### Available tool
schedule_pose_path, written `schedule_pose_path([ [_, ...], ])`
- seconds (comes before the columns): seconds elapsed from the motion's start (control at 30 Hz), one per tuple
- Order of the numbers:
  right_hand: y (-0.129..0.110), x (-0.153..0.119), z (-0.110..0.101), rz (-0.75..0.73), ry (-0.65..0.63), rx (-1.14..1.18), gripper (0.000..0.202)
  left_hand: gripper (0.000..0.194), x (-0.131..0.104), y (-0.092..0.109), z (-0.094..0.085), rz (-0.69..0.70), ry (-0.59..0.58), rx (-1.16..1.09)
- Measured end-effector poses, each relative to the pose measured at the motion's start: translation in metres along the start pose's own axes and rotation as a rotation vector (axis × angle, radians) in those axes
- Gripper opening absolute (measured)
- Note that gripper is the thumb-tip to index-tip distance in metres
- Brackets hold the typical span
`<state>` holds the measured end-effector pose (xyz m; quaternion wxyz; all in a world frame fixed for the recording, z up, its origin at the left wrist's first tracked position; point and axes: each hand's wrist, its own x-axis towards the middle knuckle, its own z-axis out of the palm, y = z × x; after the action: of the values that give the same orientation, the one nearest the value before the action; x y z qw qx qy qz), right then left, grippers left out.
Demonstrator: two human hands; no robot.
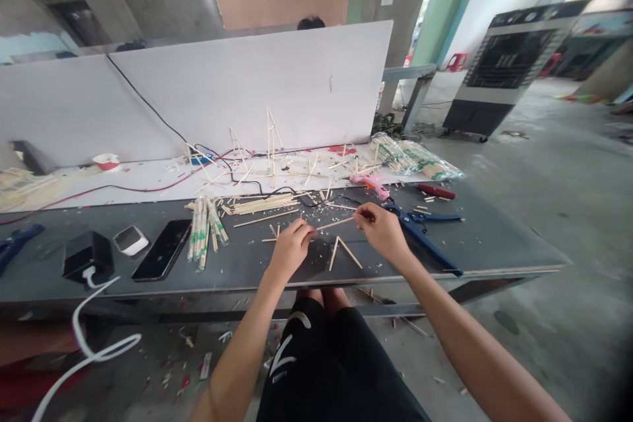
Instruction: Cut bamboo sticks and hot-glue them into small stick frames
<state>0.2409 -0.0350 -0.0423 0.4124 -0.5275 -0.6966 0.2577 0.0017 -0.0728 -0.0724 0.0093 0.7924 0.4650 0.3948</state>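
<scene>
A thin wooden chopstick [336,223] spans the gap between my hands, just above the dark table. My left hand [291,245] has its fingers closed at the stick's left end. The fingertips of my right hand [380,227] pinch the other end. Below it, two sticks joined at the top form an upside-down V [345,252] on the tabletop. Beside my left hand lie some short stick pieces [273,233]. Blue-handled cutters [420,237] lie right of my right hand, and a pink glue gun [370,184] is beyond it.
Loose sticks [264,204] and wrapped chopstick bundles [200,231] lie left. A phone [163,249], white device [130,240] and black charger [88,257] sit farther left. Stick frames [271,145] stand at the back. Wrapped packs [415,158] and a red-handled tool [436,192] are right.
</scene>
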Motion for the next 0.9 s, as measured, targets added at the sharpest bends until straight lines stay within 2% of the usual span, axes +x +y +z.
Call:
schedule_pose_path([
  [0.13, 0.013, 0.002, -0.027, 0.046, 0.050, -0.034, 0.025, 0.018, 0.000, -0.001, 0.000, -0.039, -0.012, 0.065],
  [0.23, 0.022, 0.002, -0.054, 0.088, 0.145, -0.013, 0.025, 0.019, 0.000, -0.001, 0.000, -0.058, -0.021, 0.113],
  [0.43, 0.036, -0.004, -0.106, 0.107, 0.591, 0.030, 0.022, 0.030, 0.001, 0.000, 0.000, -0.080, -0.038, 0.249],
  [0.5, 0.035, -0.009, -0.112, 0.096, 0.644, 0.120, 0.022, 0.031, 0.004, 0.002, -0.003, -0.044, -0.002, 0.295],
  [0.6, 0.026, -0.021, -0.105, 0.091, 0.571, 0.297, 0.025, 0.020, 0.007, 0.014, -0.007, 0.007, 0.155, 0.295],
  [0.67, 0.014, -0.032, -0.087, 0.127, 0.457, 0.460, 0.028, 0.020, 0.008, 0.031, -0.008, -0.018, 0.250, 0.209],
  [0.7, 0.008, -0.039, -0.075, 0.162, 0.395, 0.545, 0.030, 0.019, 0.008, 0.042, -0.008, -0.053, 0.260, 0.126],
  [0.77, -0.007, -0.053, -0.048, 0.253, 0.251, 0.695, 0.033, 0.023, 0.005, 0.066, -0.004, -0.162, 0.183, -0.127],
  [0.83, -0.020, -0.068, -0.021, 0.329, 0.118, 0.797, 0.036, 0.027, 0.001, 0.087, 0.003, -0.349, 0.070, -0.413],
  [0.9, -0.031, -0.080, -0.001, 0.359, -0.003, 0.814, 0.036, 0.031, -0.002, 0.102, 0.010, -0.516, 0.046, -0.651],
])
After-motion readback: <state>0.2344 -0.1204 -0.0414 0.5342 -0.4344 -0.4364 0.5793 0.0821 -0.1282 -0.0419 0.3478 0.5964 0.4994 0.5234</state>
